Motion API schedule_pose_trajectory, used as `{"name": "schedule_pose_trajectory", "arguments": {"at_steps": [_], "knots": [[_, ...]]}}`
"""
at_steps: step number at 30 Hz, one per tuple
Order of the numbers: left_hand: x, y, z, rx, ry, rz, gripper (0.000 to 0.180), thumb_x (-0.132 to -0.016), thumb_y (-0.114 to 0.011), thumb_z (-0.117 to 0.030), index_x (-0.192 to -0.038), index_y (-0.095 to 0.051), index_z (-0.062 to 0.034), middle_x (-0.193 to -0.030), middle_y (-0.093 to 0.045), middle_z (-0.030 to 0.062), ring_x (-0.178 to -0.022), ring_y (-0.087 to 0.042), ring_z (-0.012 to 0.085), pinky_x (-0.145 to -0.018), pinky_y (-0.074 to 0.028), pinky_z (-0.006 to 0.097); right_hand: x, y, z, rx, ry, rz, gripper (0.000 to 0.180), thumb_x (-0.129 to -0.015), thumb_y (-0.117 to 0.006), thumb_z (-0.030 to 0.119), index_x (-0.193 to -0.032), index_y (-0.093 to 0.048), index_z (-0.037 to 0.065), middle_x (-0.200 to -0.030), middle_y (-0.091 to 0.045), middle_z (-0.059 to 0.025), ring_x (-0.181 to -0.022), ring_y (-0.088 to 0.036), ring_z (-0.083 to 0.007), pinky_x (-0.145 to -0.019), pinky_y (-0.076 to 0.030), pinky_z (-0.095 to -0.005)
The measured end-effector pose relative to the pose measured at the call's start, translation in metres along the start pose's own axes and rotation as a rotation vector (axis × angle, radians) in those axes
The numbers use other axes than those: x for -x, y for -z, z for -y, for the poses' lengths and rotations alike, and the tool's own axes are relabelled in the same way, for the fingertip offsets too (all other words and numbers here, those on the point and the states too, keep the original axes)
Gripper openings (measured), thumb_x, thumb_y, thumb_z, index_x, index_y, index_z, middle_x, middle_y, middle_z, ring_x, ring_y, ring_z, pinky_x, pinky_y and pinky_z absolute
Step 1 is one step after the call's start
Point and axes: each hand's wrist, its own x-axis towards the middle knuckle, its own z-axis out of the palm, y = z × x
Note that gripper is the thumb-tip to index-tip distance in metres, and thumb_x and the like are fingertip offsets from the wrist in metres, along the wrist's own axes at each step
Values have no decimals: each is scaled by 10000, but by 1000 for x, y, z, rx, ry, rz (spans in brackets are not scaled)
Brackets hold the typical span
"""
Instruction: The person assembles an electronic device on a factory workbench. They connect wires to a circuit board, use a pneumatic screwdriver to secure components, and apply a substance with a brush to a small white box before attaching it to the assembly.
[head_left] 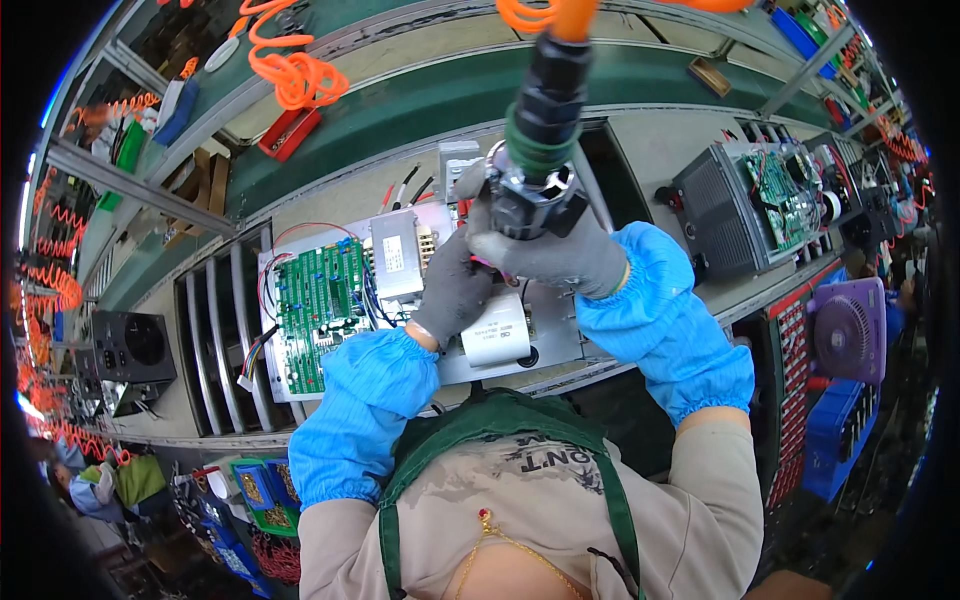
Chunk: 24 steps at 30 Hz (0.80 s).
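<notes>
A black power screwdriver [545,120] with a green band hangs upright from above on an orange hose. My right hand [565,255], in a grey glove, is wrapped round its lower body. My left hand [455,285], gloved too, is closed just below and beside it; what its fingers hold, if anything, is hidden. Both are over a metal base plate [555,300]. It bears a green circuit board [320,300] at the left, a silver metal box [397,255] with a white label, and a white cylinder [495,335] close to my left hand. The screwdriver's tip is out of sight.
The plate lies on a roller conveyor [222,330]. On the right stands a grey housing [715,210] with an exposed board, on the left a black box [135,345]. A purple fan [850,330], a blue bin [840,435], a red tray [290,132] and orange coiled hoses [300,85] surround me.
</notes>
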Motion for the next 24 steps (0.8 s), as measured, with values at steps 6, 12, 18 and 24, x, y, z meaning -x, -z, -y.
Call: {"name": "schedule_pose_trajectory", "arguments": {"at_steps": [6,12,18,24], "knots": [[-2,1,1,-148,-154,-33,340,-776,-605,-33,-1113,-564,-29,-985,-663,134,-909,-648,262,-790,-497,354,2,6,-3,67,20,50,600,-660,-721,117,-1226,-539,36,-937,-671,-86,-833,-641,-130,-797,-514,-286],[-2,2,-16,2,-138,-15,248,-780,-628,-52,-1025,-613,-17,-987,-667,152,-905,-644,291,-781,-494,356,-4,6,3,28,-18,112,366,-681,-748,104,-1005,-586,53,-834,-637,-22,-729,-590,-90,-679,-504,-268],[2,2,2,-165,-140,10,236,-805,-597,-63,-1039,-620,-38,-1020,-643,138,-956,-622,284,-807,-496,368,-5,3,4,36,-28,43,372,-673,-727,74,-1011,-574,44,-813,-628,-22,-725,-585,-84,-672,-508,-273],[2,-1,-7,-121,-125,-60,261,-762,-650,-64,-1020,-623,-41,-985,-655,133,-924,-634,287,-796,-494,371,-7,3,8,106,-95,139,410,-670,-729,120,-1046,-586,43,-874,-651,-55,-778,-622,-129,-744,-523,-290]]}}
